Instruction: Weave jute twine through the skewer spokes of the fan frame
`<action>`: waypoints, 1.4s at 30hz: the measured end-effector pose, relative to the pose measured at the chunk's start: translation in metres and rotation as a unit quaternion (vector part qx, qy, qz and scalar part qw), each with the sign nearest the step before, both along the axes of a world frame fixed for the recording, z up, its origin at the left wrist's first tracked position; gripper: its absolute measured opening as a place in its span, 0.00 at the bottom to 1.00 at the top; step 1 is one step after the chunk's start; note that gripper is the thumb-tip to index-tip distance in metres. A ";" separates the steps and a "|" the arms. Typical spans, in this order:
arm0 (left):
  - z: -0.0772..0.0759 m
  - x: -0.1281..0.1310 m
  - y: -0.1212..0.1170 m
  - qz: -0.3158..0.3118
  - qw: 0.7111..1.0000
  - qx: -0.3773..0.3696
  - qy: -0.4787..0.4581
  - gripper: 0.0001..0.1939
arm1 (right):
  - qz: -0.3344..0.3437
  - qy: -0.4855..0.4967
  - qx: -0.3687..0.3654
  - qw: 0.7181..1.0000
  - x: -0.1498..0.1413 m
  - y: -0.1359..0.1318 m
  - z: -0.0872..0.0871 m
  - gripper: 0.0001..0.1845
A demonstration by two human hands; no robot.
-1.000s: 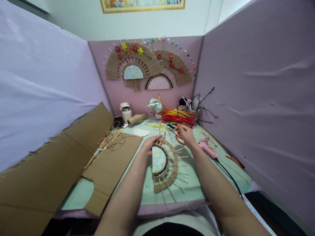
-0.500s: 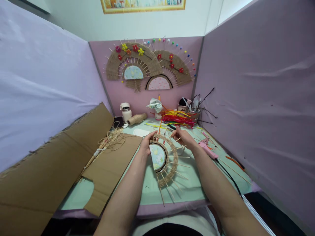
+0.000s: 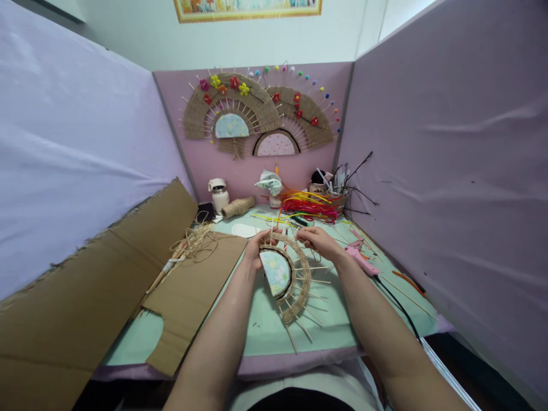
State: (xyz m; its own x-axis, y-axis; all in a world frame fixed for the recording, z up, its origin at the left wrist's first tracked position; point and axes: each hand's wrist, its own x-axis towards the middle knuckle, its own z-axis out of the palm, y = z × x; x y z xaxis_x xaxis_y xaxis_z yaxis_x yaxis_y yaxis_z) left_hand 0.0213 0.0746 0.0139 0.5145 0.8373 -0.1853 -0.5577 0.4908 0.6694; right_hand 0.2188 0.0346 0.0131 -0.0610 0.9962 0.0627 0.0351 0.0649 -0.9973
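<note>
A half-round craft fan (image 3: 295,277) of wooden sticks wound with jute twine, with a pale floral paper centre, is held just above the mint-green table (image 3: 265,328). My left hand (image 3: 258,249) grips its upper left edge with fingers closed round it. My right hand (image 3: 317,241) pinches the top of the twine band and sticks on the right side. The fan is tilted, its sticks pointing down and to the right.
Large cardboard sheets (image 3: 107,285) and a bundle of raffia (image 3: 194,242) lie at left. A pink glue gun (image 3: 362,260) with a black cord lies at right. A twine spool (image 3: 237,206), white jar (image 3: 220,195), coloured strips (image 3: 308,205) and finished fans (image 3: 257,117) fill the back.
The fan has been lifted and turned anticlockwise. My right hand moved from the coloured strips onto the fan's top edge; my left hand shifted up along its rim.
</note>
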 end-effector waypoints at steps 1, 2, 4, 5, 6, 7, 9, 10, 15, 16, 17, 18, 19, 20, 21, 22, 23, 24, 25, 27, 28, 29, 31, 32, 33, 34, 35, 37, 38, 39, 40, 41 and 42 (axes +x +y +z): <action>-0.001 0.000 0.000 -0.009 1.000 -0.001 -0.002 0.12 | 0.000 -0.001 -0.002 1.000 0.000 0.000 0.000 0.17; -0.001 0.000 0.000 -0.018 1.000 0.000 -0.004 0.13 | 0.000 -0.002 -0.004 1.000 -0.001 0.000 0.000 0.17; -0.002 0.000 -0.001 -0.034 0.999 0.004 -0.003 0.14 | -0.003 -0.005 -0.009 1.000 -0.001 0.000 0.000 0.16; -0.002 0.000 -0.001 -0.039 0.999 0.006 0.000 0.14 | -0.005 -0.006 -0.011 1.000 -0.001 0.000 0.000 0.16; -0.002 0.000 -0.001 -0.041 0.999 0.008 0.004 0.15 | -0.007 -0.008 -0.012 1.000 -0.002 0.000 0.000 0.16; -0.003 0.000 -0.001 -0.042 0.999 0.008 0.007 0.15 | -0.008 -0.009 -0.013 1.000 -0.002 0.000 -0.001 0.16; -0.003 0.001 -0.002 -0.043 0.999 0.002 0.011 0.15 | -0.008 -0.010 -0.010 1.000 -0.001 0.000 -0.002 0.15; -0.003 0.001 -0.002 -0.046 0.999 0.000 0.011 0.15 | -0.008 -0.009 -0.008 1.000 -0.001 0.001 -0.002 0.15; -0.002 0.001 -0.004 -0.070 0.997 0.008 -0.007 0.17 | -0.009 -0.008 -0.011 1.000 -0.001 0.002 -0.004 0.16; -0.002 0.001 -0.004 -0.068 0.998 0.010 -0.010 0.17 | -0.010 -0.005 -0.012 1.000 -0.001 0.002 -0.004 0.16; -0.002 0.001 -0.004 -0.065 0.998 0.010 -0.012 0.17 | -0.009 -0.002 -0.013 1.000 0.000 0.002 -0.004 0.16; -0.002 0.001 -0.005 -0.062 0.998 0.009 -0.015 0.17 | -0.008 0.001 -0.013 1.000 0.000 0.002 -0.004 0.17; -0.002 0.001 -0.004 -0.061 0.998 0.009 -0.018 0.17 | -0.006 0.003 -0.014 1.000 0.000 0.002 -0.003 0.17; -0.002 0.001 -0.004 -0.061 0.998 0.010 -0.022 0.17 | -0.005 0.005 -0.013 1.000 0.000 0.002 -0.002 0.18; -0.002 0.001 -0.004 -0.061 0.998 0.013 -0.026 0.17 | -0.004 0.005 -0.012 1.000 0.001 0.002 -0.002 0.19; -0.002 0.001 -0.003 -0.062 0.997 0.017 -0.030 0.18 | -0.004 0.005 -0.011 1.000 0.002 0.001 -0.001 0.20; -0.002 0.000 -0.003 -0.062 0.997 0.022 -0.033 0.18 | -0.007 0.005 -0.011 1.000 0.002 0.001 0.000 0.21; -0.003 0.000 -0.002 -0.062 0.997 0.026 -0.033 0.18 | -0.011 0.005 -0.012 1.000 0.003 0.002 0.001 0.23; -0.002 -0.001 -0.002 -0.059 0.997 0.030 -0.033 0.19 | -0.015 0.006 -0.015 1.000 0.004 0.002 0.001 0.24; -0.002 -0.002 -0.001 -0.050 0.997 0.040 -0.036 0.20 | -0.020 0.012 -0.020 1.000 0.005 0.002 0.002 0.26; -0.001 -0.003 -0.001 -0.044 0.997 0.046 -0.040 0.20 | -0.020 0.015 -0.021 0.999 0.006 0.002 0.003 0.27; -0.001 -0.003 -0.001 -0.038 0.997 0.051 -0.043 0.20 | -0.019 0.018 -0.021 0.999 0.006 0.003 0.003 0.27; 0.000 -0.004 -0.002 -0.034 0.996 0.060 -0.048 0.19 | -0.015 0.020 -0.020 0.999 0.007 0.004 0.002 0.29; 0.001 -0.004 -0.002 -0.034 0.996 0.062 -0.050 0.18 | -0.015 0.021 -0.018 1.000 0.007 0.004 0.001 0.29; 0.002 -0.005 -0.002 -0.034 0.996 0.064 -0.052 0.18 | -0.018 0.025 -0.015 0.999 0.008 0.006 0.000 0.30; 0.002 -0.005 -0.003 -0.033 0.996 0.065 -0.052 0.17 | -0.026 0.030 -0.009 0.999 0.009 0.007 -0.001 0.30; 0.002 -0.006 -0.003 -0.032 0.996 0.066 -0.051 0.17 | -0.040 0.038 0.000 0.998 0.011 0.008 -0.003 0.30; 0.003 -0.007 -0.003 -0.027 0.996 0.068 -0.044 0.18 | -0.081 0.062 0.023 0.995 0.014 0.012 -0.004 0.29; 0.003 -0.008 -0.002 -0.025 0.997 0.067 -0.039 0.18 | -0.104 0.077 0.035 0.991 0.015 0.013 -0.004 0.28; 0.003 -0.008 -0.002 -0.024 0.997 0.066 -0.035 0.19 | -0.126 0.093 0.049 0.986 0.017 0.014 -0.004 0.28; 0.004 -0.009 -0.002 -0.023 0.997 0.064 -0.031 0.19 | -0.147 0.108 0.064 0.981 0.017 0.014 -0.003 0.27; 0.004 -0.009 -0.001 -0.022 0.997 0.061 -0.028 0.20 | -0.163 0.120 0.079 0.976 0.018 0.014 -0.002 0.27; 0.004 -0.009 -0.001 -0.022 0.998 0.059 -0.026 0.20 | -0.175 0.126 0.094 0.972 0.018 0.014 0.000 0.27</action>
State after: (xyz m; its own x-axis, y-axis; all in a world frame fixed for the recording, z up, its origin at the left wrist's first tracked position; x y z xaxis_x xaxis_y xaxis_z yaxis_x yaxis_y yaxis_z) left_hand 0.0119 0.0735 0.0178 0.5572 0.8284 -0.0578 -0.5733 0.4341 0.6949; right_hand 0.2368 0.0482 0.0131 0.3198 0.9230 0.2140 -0.1568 0.2743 -0.9488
